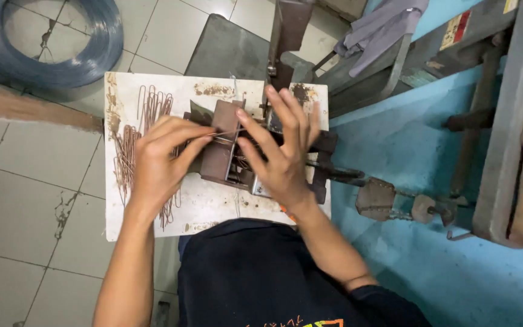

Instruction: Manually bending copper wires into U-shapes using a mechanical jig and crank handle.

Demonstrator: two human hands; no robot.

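My left hand (163, 158) pinches one end of a thin bent wire piece (225, 134) between thumb and forefinger. My right hand (281, 151) pinches the other end, its remaining fingers spread upward. Both hold the wire over a rusty brown metal jig (222, 154) bolted on a small white board (213, 206). A pile of several bent copper-coloured wire loops (146, 112) lies on the board under and behind my left hand.
A coil of blue-grey wire (62, 42) lies on the tiled floor at top left. A grey machine frame (516, 121) with a lever and linkage (394, 200) stands on the right against blue panels. A grey cloth (382, 27) hangs at the top.
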